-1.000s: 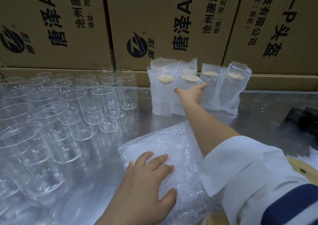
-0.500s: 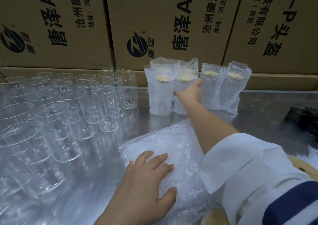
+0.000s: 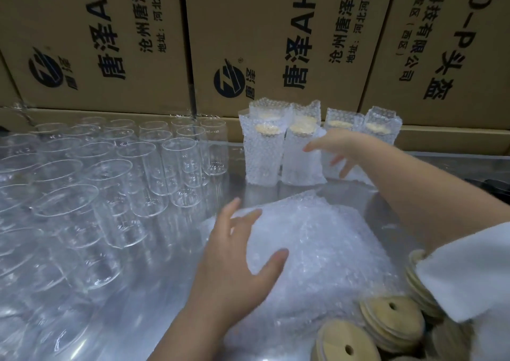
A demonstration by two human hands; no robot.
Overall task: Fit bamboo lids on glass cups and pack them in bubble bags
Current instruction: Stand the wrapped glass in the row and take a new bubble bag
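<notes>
Several packed cups [image 3: 263, 153] in bubble bags, each with a bamboo lid, stand upright at the back of the steel table [image 3: 154, 305]. My right hand [image 3: 335, 146] hovers just in front of them with fingers spread, holding nothing. My left hand [image 3: 238, 261] rests on a stack of flat bubble bags [image 3: 325, 250], thumb and fingers over its near-left edge. Many empty glass cups [image 3: 116, 195] fill the table's left side. Loose bamboo lids [image 3: 392, 323] with a centre hole lie at the bottom right.
Large printed cardboard boxes [image 3: 276, 43] form a wall behind the table. A dark object [image 3: 494, 186] sits at the right edge, partly hidden by my right forearm.
My right hand has let go of the packed cup and drawn back to the right. My left hand has shifted on the bag stack, its thumb now over the edge.
</notes>
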